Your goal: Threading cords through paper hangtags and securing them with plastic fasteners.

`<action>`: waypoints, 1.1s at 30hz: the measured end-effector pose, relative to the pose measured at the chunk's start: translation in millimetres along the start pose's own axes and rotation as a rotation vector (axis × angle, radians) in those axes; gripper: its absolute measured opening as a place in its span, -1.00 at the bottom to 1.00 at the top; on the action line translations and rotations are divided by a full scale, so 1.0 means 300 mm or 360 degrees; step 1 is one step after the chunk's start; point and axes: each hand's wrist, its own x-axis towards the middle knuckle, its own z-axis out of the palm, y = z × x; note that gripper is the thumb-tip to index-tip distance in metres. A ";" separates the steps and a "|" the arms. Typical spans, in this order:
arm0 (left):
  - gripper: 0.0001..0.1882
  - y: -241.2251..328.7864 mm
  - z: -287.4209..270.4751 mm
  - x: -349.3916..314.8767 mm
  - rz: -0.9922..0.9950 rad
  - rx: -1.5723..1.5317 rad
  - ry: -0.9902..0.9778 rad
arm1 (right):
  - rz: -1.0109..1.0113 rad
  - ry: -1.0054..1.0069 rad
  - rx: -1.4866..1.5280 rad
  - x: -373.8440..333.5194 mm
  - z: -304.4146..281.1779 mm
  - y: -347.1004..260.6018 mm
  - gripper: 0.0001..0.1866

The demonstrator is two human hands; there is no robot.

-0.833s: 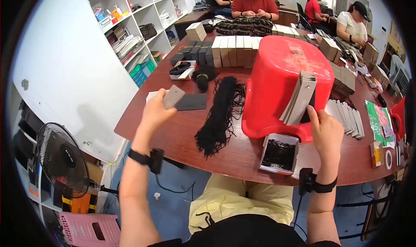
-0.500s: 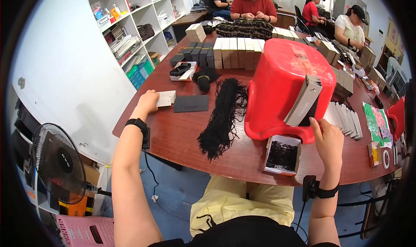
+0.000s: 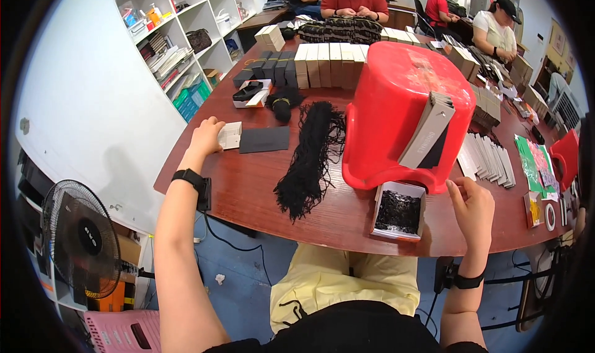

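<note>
At the table's left side, my left hand (image 3: 207, 134) has its fingers closed at the edge of a small stack of cream card tags (image 3: 231, 135). Beside the stack lies a flat dark grey card (image 3: 264, 140). My right hand (image 3: 472, 203) hovers by the table's front right, fingers curled and thumb up. Whatever its fingertips may hold is too small to make out. An upturned red plastic stool (image 3: 378, 130) stands to its left, with a bundle of long grey tags (image 3: 427, 133) against its side. Below sits an open box of small black strings (image 3: 400, 210).
A long bunch of black cords (image 3: 313, 158) lies mid-table. Behind are cream card stacks (image 3: 328, 65), dark blocks (image 3: 269, 68) and a small open box (image 3: 252, 94). Fanned grey tags (image 3: 486, 161) lie right of the stool. Several people work across the table; a fan (image 3: 83, 238) stands left.
My right hand has drawn slightly down and away from the tag bundle on the stool. My left hand has shifted at the cream tags. The whole view has moved a little.
</note>
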 end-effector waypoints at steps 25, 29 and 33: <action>-0.85 0.727 -0.050 -0.129 0.1208 -0.0925 0.0084 | -0.0044 0.0000 0.0317 -0.206 -0.080 0.046 -0.89; -0.91 0.841 -0.171 -0.275 0.1129 -0.1616 0.0180 | -0.0087 0.0049 0.0368 -0.223 -0.052 0.058 -0.88; -0.93 0.959 -0.221 -0.508 0.0645 -0.2304 -0.0459 | -0.0205 -0.0290 0.0552 -0.194 0.034 0.026 -0.83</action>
